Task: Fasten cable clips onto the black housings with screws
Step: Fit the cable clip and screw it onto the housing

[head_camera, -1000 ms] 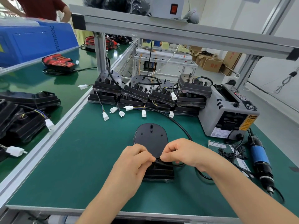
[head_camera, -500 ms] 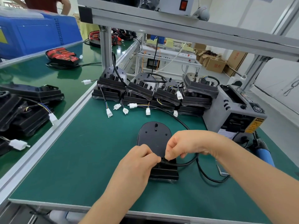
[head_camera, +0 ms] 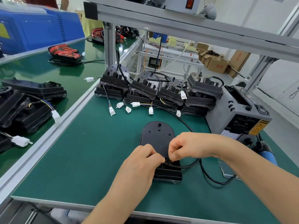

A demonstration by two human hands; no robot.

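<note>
1. At the near centre of the green mat (head_camera: 80,159), the black housing (head_camera: 157,138) lay flat.
2. Left hand (head_camera: 142,160) and right hand (head_camera: 191,146) met over it, fingers curled, both pinching the black cable (head_camera: 187,166) crossing it; any clip was hidden.
3. The housing seemed rigid and light; the cable springy, best held close to the fixing point.
4. Open mat lay left; tape dispenser (head_camera: 239,113) and stacked housings (head_camera: 145,89) crowded right and rear.

Body inventory, as seen on my remote feed.
1. left hand (head_camera: 142,160): bare, knuckles showing.
2. left forearm (head_camera: 116,196): bare as far as the lower frame edge.
3. right hand (head_camera: 191,146): bare.
4. right forearm (head_camera: 258,175): bare as far as the right frame edge.
</note>
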